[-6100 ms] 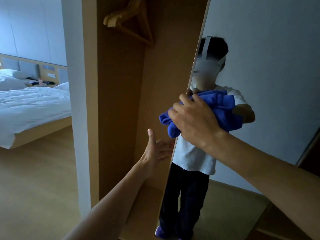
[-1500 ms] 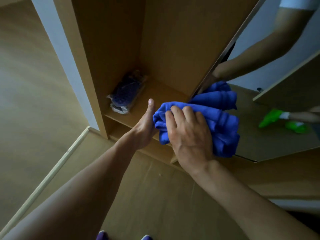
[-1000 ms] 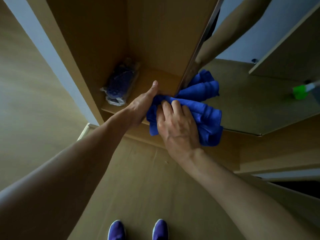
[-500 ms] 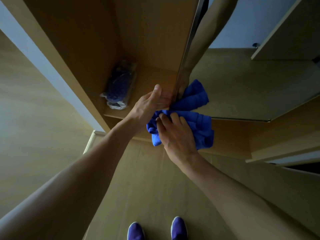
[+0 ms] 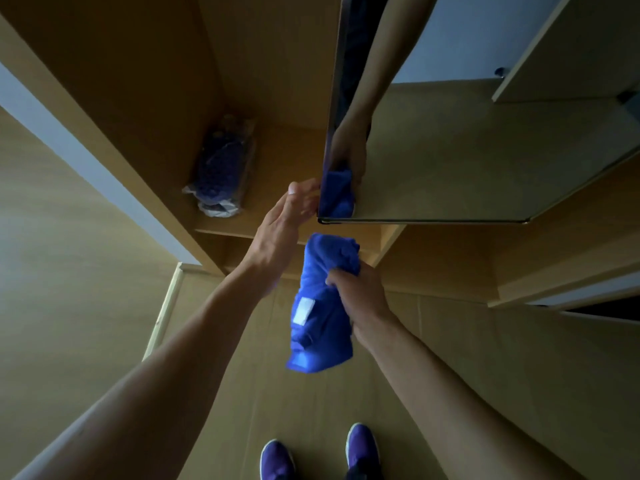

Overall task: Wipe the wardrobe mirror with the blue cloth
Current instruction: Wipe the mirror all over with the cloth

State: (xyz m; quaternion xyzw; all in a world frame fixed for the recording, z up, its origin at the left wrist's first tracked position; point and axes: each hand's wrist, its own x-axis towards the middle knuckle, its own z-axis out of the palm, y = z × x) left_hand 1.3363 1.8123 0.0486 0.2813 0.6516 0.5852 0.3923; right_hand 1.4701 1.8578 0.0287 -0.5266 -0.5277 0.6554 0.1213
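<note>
The wardrobe mirror point(image 5: 467, 161) fills the upper right, on an open door whose bottom corner sits near the middle of the view. My right hand point(image 5: 360, 296) grips the bunched blue cloth point(image 5: 320, 306), which hangs below the mirror's bottom edge and off the glass. A white label shows on the cloth. My left hand point(image 5: 280, 230) reaches up with straight fingers to the door's left edge by that corner; its fingertips lie behind the edge. The glass reflects the cloth and my arm.
The open wardrobe point(image 5: 145, 109) stands to the left of the mirror door. A plastic-wrapped dark blue bundle point(image 5: 221, 174) lies on its bottom shelf. Wooden floor point(image 5: 301, 410) lies below, with my purple shoes point(image 5: 277, 459) at the bottom edge.
My right hand has pulled the cloth down off the mirror's lower corner and turned it so it hangs lengthwise. My left hand stays at the door's edge.
</note>
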